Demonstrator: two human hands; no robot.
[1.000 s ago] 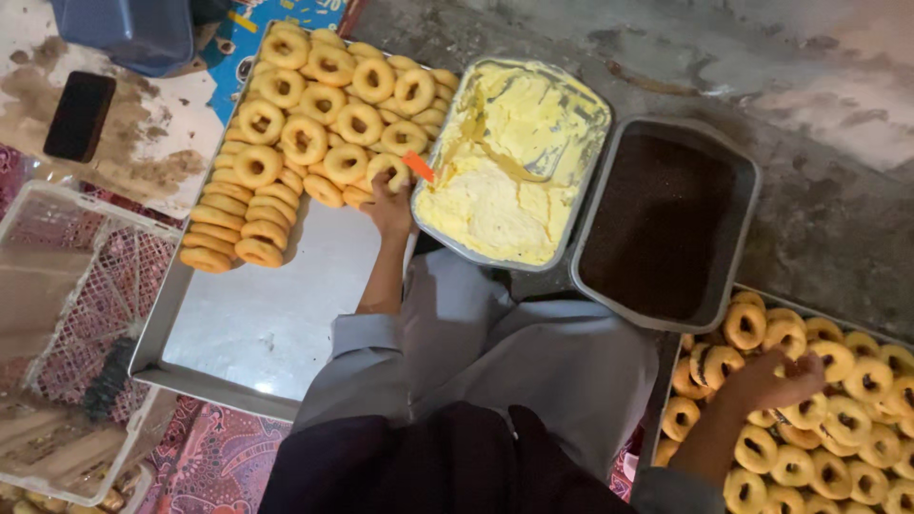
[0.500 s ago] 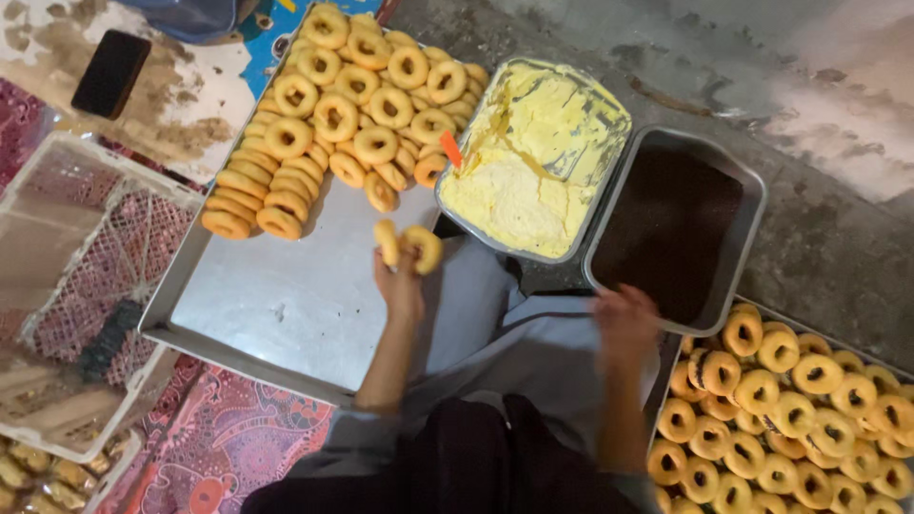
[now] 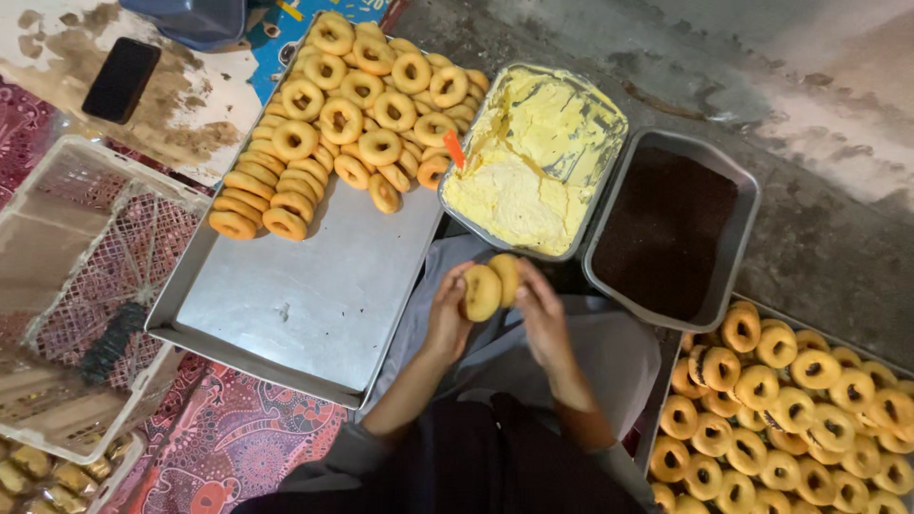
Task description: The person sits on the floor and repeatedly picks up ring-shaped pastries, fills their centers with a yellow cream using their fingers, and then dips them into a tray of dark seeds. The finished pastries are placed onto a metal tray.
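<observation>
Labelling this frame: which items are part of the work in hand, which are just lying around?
In use:
left hand
right hand
two ring pastries
yellow cream pan
dark sprinkle pan
plain-ring tray
filled-ring tray

Lying about:
black phone
white crate
patterned cloth

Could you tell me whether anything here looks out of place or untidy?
Mostly orderly. The odd spots: the pale mat under the black phone is blotched with brown stains, and the foil tray of yellow cream has smears up its walls.
</observation>
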